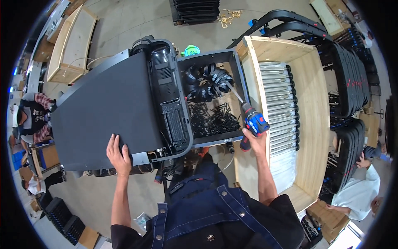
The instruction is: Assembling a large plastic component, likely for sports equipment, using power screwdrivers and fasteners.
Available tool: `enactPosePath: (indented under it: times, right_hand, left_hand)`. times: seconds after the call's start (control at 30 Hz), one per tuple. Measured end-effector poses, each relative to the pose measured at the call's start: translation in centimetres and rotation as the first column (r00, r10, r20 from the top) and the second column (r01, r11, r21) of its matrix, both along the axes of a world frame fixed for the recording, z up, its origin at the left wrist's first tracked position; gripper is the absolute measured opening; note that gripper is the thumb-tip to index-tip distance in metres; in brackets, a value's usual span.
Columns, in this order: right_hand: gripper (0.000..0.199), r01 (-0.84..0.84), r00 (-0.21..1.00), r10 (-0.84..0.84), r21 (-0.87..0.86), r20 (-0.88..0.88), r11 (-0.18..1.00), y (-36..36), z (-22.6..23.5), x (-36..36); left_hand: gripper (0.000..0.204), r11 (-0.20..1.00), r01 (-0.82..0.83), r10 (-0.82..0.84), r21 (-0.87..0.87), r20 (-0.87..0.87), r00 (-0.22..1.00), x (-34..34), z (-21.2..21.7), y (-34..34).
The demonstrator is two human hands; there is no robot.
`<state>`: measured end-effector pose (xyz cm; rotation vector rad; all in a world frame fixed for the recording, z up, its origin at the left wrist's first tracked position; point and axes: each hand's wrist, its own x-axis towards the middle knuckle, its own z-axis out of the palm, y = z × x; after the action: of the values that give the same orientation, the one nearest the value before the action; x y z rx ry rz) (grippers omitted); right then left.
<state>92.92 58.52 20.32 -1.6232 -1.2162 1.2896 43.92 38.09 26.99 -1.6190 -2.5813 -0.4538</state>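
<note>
Grey floor (pixel 124 20) is overhung by a black-decked machine (pixel 103 103), on whose near edge the left hand (pixel 119 155) is laid, thumb spread, while a drill (pixel 255 120) is gripped by the right hand's curled fingers (pixel 259 143), its long bit (pixel 236 93) aimed forward-left over the parts tray (pixel 219 138).

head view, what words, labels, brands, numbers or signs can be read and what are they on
None reads clearly enough to quote.
Power drill: markings too small.
Black coils: pale print, too small.
Black frames: red marks, too blurred.
Co-worker's vest: pale lettering, too small.
</note>
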Motion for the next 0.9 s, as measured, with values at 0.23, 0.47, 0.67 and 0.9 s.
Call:
enactPosePath:
  times: [0.23,0.47,0.67,0.9]
  right_hand:
    - [0.040,0.205,0.921,-0.288,0.303,0.262,0.931,3.5,-6.3,-1.1]
    - [0.053,-0.148,0.902,0.048,0.202,0.430,0.968,1.7,-4.0,-2.7]
    - [0.078,-0.300,0.668,0.004,0.264,0.744,0.917,-5.9,-5.2,-1.4]
    - [0.039,-0.283,0.913,0.151,0.320,0.380,0.904,-18.8,5.1,-21.0]
  left_hand:
    - [0.045,1.000,-0.007,0.006,0.018,0.019,1.000,0.3,0.2,1.0]
    - [0.046,0.989,-0.020,0.013,0.148,0.052,0.999,-1.5,1.5,-0.7]
    - [0.046,0.973,0.003,-0.035,0.231,0.131,0.991,-2.5,0.9,-1.3]
    - [0.052,0.958,0.092,-0.151,0.273,0.206,0.967,-4.9,-1.4,-5.6]
